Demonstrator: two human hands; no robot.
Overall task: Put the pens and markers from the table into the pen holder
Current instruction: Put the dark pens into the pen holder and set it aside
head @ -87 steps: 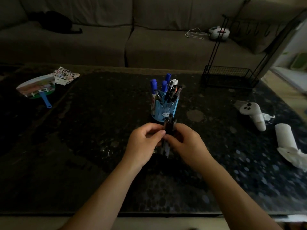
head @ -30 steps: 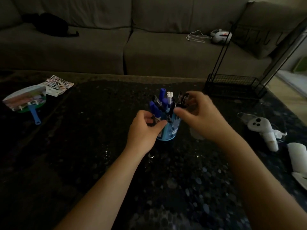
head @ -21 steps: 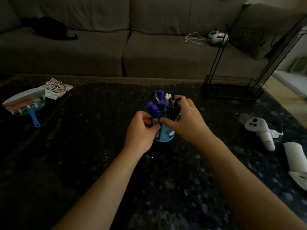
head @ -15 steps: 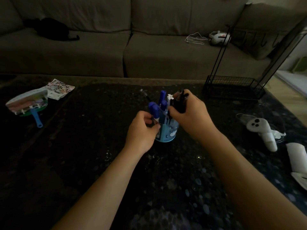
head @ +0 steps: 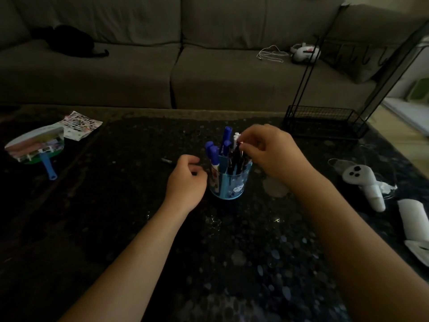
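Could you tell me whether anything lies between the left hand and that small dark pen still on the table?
Nothing visible does: bare table separates the left hand from the dark pen beyond it.

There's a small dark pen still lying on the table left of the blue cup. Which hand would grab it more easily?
Probably the left hand. It sits loosely curled beside the pen holder, right next to the stray pen. The right hand is across the holder, fingers busy among the dark pens standing in it.
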